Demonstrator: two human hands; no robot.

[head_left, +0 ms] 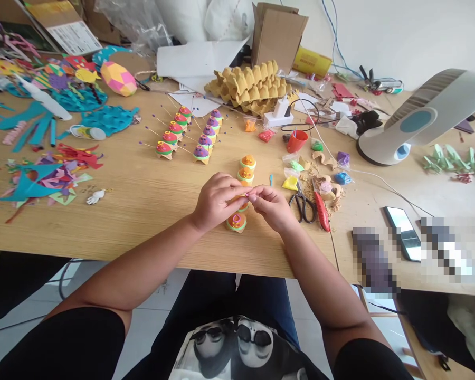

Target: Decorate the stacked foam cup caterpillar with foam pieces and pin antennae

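My left hand (220, 199) and my right hand (271, 207) meet fingertip to fingertip over a row of decorated egg-carton cups. Pinched between them is a tiny pink bit of modelling clay (247, 195), mostly covered by the fingers. Below the fingers, the nearest orange cup (236, 224) has a pink loop on top and a pale green band. Farther back in that row stand more orange cups (247, 161), partly hidden by my hands. To the left are two rows of finished-looking cups, one red and green (169, 139), one purple and yellow (204, 141), with pins sticking out.
Black-handled scissors (302, 206) and a red utility knife (321, 212) lie right of my hands, near bags of coloured clay (290, 182). Stacked egg trays (257, 87) sit behind. A white fan (415, 119) and phone (402, 233) are at right; paper scraps (43, 179) cover the left.
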